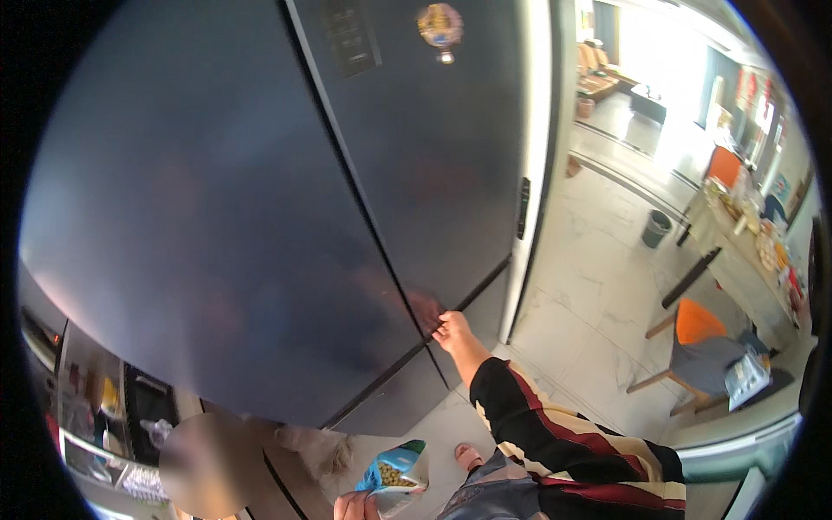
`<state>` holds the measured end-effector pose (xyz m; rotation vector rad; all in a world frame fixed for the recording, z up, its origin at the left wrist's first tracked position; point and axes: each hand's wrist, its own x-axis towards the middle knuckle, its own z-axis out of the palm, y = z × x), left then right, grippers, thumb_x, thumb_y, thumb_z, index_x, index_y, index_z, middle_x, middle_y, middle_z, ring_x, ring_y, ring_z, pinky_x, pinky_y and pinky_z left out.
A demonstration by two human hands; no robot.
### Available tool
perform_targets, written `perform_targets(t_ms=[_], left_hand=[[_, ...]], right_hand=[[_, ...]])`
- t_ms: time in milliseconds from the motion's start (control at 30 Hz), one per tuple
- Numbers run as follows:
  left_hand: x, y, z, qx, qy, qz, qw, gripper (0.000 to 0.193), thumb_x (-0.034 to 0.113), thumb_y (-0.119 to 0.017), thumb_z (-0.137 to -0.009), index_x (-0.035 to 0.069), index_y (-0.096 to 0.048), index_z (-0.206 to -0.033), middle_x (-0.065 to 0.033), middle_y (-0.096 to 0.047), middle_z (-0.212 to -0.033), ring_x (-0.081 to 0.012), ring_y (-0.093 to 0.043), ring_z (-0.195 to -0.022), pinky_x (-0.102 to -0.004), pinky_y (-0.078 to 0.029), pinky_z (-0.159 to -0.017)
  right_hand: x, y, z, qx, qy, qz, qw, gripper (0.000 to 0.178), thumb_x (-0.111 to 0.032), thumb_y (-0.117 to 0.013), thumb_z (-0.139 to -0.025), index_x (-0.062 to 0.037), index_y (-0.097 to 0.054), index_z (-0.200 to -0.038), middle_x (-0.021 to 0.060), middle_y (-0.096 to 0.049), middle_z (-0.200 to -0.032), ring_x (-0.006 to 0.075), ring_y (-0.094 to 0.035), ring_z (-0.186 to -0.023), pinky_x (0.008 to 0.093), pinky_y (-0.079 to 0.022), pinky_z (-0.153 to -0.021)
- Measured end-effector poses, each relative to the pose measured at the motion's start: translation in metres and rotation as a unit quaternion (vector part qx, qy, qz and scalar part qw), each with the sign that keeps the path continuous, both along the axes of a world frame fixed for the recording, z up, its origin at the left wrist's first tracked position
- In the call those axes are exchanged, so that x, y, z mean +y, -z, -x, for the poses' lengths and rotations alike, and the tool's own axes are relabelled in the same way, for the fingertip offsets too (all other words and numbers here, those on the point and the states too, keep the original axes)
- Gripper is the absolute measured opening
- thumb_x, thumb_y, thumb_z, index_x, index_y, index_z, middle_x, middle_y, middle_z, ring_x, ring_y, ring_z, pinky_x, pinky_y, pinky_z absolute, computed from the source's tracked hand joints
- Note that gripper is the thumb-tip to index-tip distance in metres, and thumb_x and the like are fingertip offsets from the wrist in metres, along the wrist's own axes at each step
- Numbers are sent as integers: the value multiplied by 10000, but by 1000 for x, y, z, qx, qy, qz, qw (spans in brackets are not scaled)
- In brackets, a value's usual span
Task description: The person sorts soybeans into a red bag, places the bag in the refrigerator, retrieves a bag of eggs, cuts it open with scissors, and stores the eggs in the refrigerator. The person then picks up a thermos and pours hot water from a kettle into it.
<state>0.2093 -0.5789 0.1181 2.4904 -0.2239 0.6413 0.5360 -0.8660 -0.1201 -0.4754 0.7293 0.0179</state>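
A tall dark blue refrigerator [217,191] fills the left and middle of the view, its doors flush and a narrow seam between them. At the lower edge of its right door [433,165], close to where the seams cross, my right hand [451,330] has its fingers curled onto the door's edge. Low in the view, my left hand [354,505] pinches a blue plastic bag [406,456]. Small round yellow-green pieces, like peas or beans, show in the bag. Only part of the left hand is in view.
A shelf rack [95,390] with containers stands at the lower left. Beyond the doorway are a grey bin [657,228], a chair [698,342] with an orange back and a packet on it, and a table [737,238] loaded with goods. My sandalled foot [468,456] is below.
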Motion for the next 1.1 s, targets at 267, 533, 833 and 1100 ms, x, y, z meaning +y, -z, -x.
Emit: perform_targets(t_ms=[267, 533, 833, 1100], left_hand=[[-31, -3, -10, -12, -85, 44, 995, 52, -56, -605, -683, -41, -587, -728, -128, -583, -718, -264, -565, -650, -337, -446, -598], [-86, -6, -15, -11, -143, 79, 986, 98, -73, -639, -621, -36, -584, -694, -126, -591, -714, -270, -573, -635, -328, -457, -596], [-127, -2, -45, -44, -98, 95, 990, 87, 21, -682, -646, 27, -617, -704, -83, -598, -718, -264, -573, -646, -345, -447, -602], [-161, -8, -71, -40, -38, 99, 994, 84, -9, -673, -644, 8, -620, -707, -93, -599, -717, -267, -574, -647, -348, -451, -593]], right_hand=[[9, -32, 17, -40, -90, 21, 995, 223, -75, -466, -755, -70, -496, -976, 72, -541, -1085, 248, -496, -1091, 451, -321, -1010], [-79, -5, 86, -2, -222, 53, 974, 326, -167, -439, -856, -78, -496, -1164, 55, -543, -1149, 213, -503, -1073, 460, -341, -982], [-241, -38, 217, 41, -169, 166, 971, 281, -379, -456, -914, -198, -509, -1121, -1, -537, -1044, 227, -516, -951, 436, -409, -899], [-382, 2, 192, 82, -44, 257, 962, 352, -440, -424, -894, -164, -527, -1087, -4, -531, -1069, 183, -526, -819, 317, -457, -620]])
